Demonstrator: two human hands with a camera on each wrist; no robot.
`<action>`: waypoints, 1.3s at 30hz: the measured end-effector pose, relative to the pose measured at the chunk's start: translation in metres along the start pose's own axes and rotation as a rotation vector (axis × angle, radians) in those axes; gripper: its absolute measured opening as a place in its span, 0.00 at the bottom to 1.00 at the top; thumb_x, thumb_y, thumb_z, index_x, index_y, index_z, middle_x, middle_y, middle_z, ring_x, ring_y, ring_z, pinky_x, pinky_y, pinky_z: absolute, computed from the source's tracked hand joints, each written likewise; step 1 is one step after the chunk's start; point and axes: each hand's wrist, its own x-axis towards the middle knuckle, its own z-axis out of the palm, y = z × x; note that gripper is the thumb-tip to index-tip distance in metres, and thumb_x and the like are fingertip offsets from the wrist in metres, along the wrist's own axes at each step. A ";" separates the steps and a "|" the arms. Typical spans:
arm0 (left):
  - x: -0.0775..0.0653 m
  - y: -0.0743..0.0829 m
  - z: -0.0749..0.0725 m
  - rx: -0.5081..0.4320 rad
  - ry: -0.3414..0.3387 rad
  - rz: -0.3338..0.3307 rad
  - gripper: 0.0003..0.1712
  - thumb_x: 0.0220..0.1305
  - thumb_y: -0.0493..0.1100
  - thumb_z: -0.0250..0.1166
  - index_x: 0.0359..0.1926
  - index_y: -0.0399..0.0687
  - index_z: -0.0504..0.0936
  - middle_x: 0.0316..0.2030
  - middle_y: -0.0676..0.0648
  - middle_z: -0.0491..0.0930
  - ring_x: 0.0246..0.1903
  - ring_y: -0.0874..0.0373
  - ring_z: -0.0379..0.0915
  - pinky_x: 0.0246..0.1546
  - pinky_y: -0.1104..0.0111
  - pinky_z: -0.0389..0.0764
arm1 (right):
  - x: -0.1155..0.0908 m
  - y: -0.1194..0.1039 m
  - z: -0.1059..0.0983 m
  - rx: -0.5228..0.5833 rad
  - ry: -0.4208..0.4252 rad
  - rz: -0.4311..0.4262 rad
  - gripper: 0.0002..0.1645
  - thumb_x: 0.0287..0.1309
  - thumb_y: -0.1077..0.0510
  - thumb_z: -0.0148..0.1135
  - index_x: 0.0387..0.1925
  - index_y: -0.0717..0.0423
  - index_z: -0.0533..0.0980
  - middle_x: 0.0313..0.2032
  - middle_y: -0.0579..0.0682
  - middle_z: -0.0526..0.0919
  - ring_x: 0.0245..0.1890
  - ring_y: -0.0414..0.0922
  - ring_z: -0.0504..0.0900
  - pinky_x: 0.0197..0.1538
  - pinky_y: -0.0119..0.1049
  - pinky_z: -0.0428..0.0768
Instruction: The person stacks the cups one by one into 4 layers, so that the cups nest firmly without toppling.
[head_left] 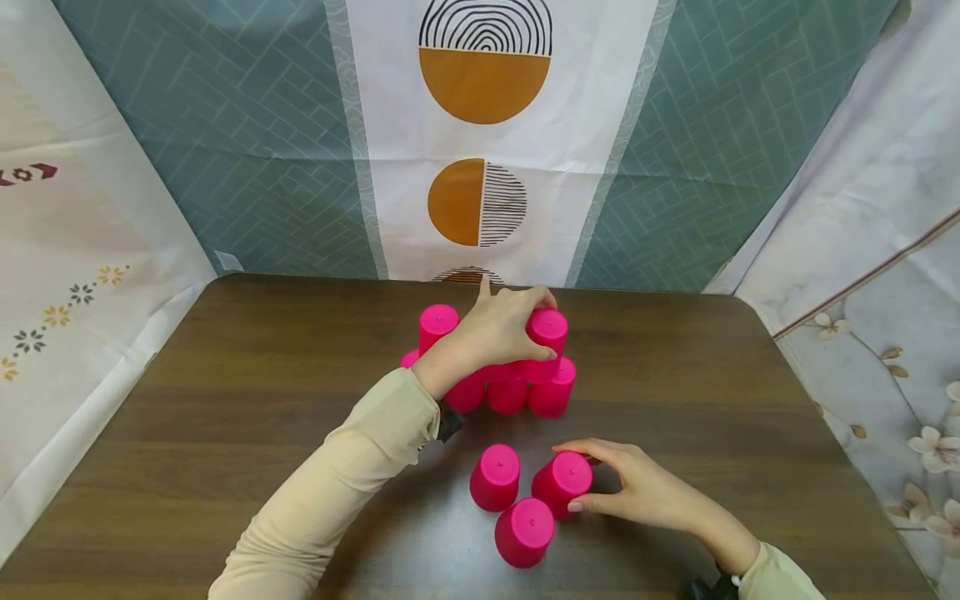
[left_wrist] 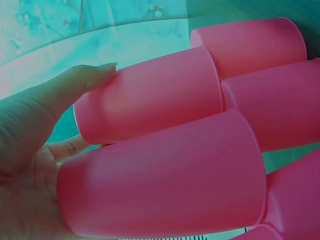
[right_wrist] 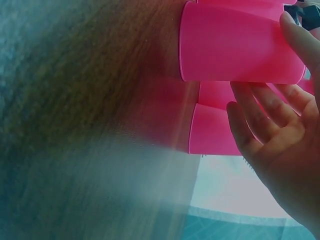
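Upside-down bright pink plastic cups form a stack at the back of the table, a bottom row with more cups on top. My left hand (head_left: 497, 331) reaches over the stack and grips the upper right cup (head_left: 547, 330), its thumb on the near side. In the left wrist view that cup (left_wrist: 150, 95) rests beside another upper cup (left_wrist: 165, 180). Nearer to me, three loose cups stand upside down in a cluster. My right hand (head_left: 641, 492) holds the right one (head_left: 562, 486) between thumb and fingers; in the right wrist view this cup (right_wrist: 235, 42) has its rim at the tabletop.
Two other loose cups, one at the left (head_left: 496, 477) and one in front (head_left: 524, 533), stand close by the held one. The brown wooden table (head_left: 225, 417) is bounded at the back by a patterned cloth (head_left: 285, 167), with light cloths on both sides.
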 end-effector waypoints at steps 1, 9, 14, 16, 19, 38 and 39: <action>-0.001 0.000 -0.001 0.004 0.001 0.000 0.33 0.47 0.53 0.73 0.53 0.51 0.72 0.46 0.54 0.80 0.48 0.59 0.75 0.65 0.40 0.37 | 0.001 -0.001 0.000 -0.002 -0.006 -0.001 0.35 0.50 0.42 0.67 0.59 0.47 0.69 0.51 0.37 0.77 0.48 0.36 0.77 0.48 0.38 0.79; -0.023 -0.005 -0.002 -0.013 0.192 0.076 0.34 0.48 0.53 0.73 0.57 0.53 0.72 0.53 0.54 0.76 0.55 0.61 0.69 0.64 0.39 0.30 | 0.009 -0.004 0.001 0.039 -0.096 -0.011 0.37 0.52 0.43 0.65 0.61 0.49 0.67 0.52 0.38 0.76 0.50 0.37 0.77 0.51 0.39 0.78; -0.045 -0.006 -0.003 -0.087 0.367 0.167 0.31 0.49 0.51 0.73 0.55 0.51 0.74 0.55 0.52 0.74 0.58 0.60 0.66 0.68 0.46 0.36 | 0.011 -0.003 -0.001 0.024 -0.066 -0.068 0.35 0.52 0.45 0.66 0.60 0.46 0.67 0.50 0.39 0.77 0.48 0.37 0.77 0.49 0.36 0.79; -0.056 -0.007 -0.002 -0.136 0.434 0.233 0.29 0.49 0.48 0.73 0.53 0.49 0.75 0.53 0.51 0.75 0.56 0.60 0.67 0.69 0.50 0.42 | 0.011 -0.004 -0.003 0.018 -0.052 -0.094 0.35 0.51 0.46 0.67 0.61 0.45 0.67 0.51 0.40 0.77 0.49 0.37 0.77 0.49 0.35 0.78; -0.074 -0.009 0.002 -0.235 0.531 0.344 0.26 0.48 0.43 0.74 0.49 0.45 0.77 0.49 0.49 0.78 0.52 0.60 0.71 0.66 0.59 0.59 | 0.013 -0.009 -0.012 0.006 -0.034 -0.135 0.37 0.49 0.50 0.69 0.61 0.46 0.66 0.53 0.42 0.76 0.50 0.38 0.77 0.50 0.34 0.78; -0.149 -0.019 0.075 -0.437 0.185 0.184 0.25 0.51 0.43 0.72 0.51 0.51 0.75 0.49 0.57 0.75 0.50 0.65 0.71 0.51 0.70 0.75 | 0.034 -0.055 -0.094 -0.214 0.082 -0.172 0.42 0.41 0.57 0.75 0.60 0.49 0.67 0.53 0.38 0.76 0.51 0.31 0.76 0.49 0.22 0.74; -0.150 -0.020 0.077 -0.440 0.182 0.181 0.26 0.51 0.44 0.72 0.52 0.51 0.75 0.49 0.57 0.74 0.51 0.65 0.70 0.52 0.69 0.75 | 0.035 -0.056 -0.096 -0.220 0.087 -0.181 0.42 0.41 0.57 0.76 0.60 0.49 0.67 0.52 0.38 0.77 0.51 0.31 0.75 0.49 0.21 0.73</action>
